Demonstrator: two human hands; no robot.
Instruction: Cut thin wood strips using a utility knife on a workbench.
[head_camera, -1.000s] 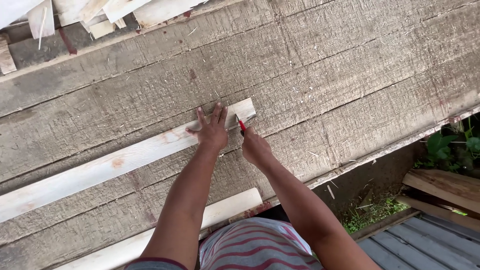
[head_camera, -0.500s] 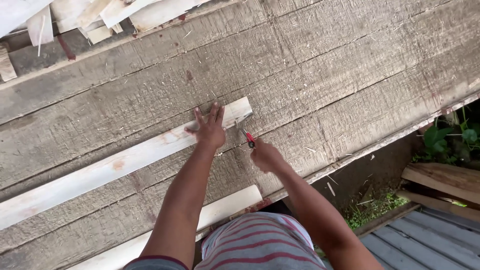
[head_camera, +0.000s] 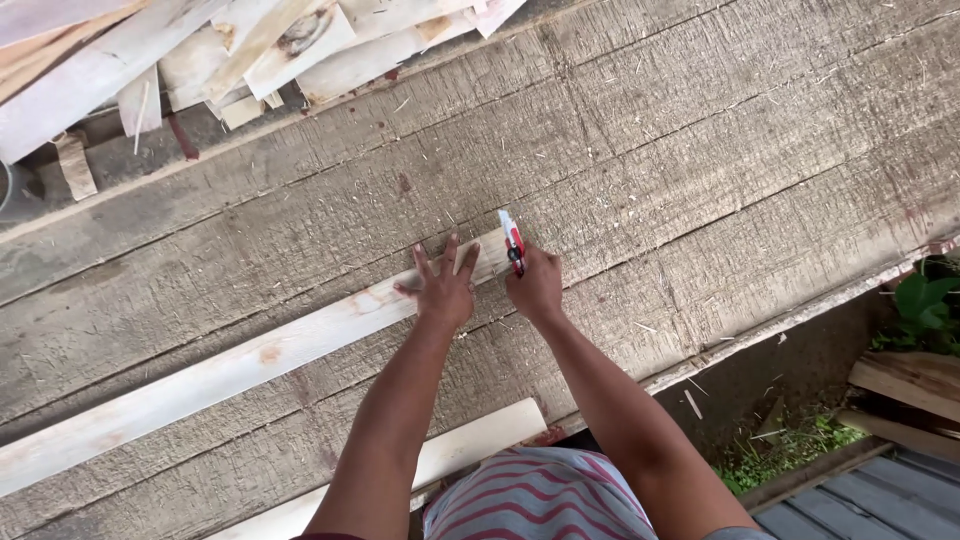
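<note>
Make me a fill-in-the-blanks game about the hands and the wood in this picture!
1. The left hand lies flat with fingers ____ on the long pale plank.
2. The right hand holds a red and white ____ at the plank's end.
3. The plank lies on a floor of rough grey ____.
4. The person's shirt has red and grey ____.

Missing words: spread; marker; boards; stripes

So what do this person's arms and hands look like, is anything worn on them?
Both arms are bare from the hands up as far as the view shows: no gloves, no watch, no rings or bands that I can make out on the left hand or the right hand. The only clothing visible is a red-and-grey striped shirt over the torso.
</note>
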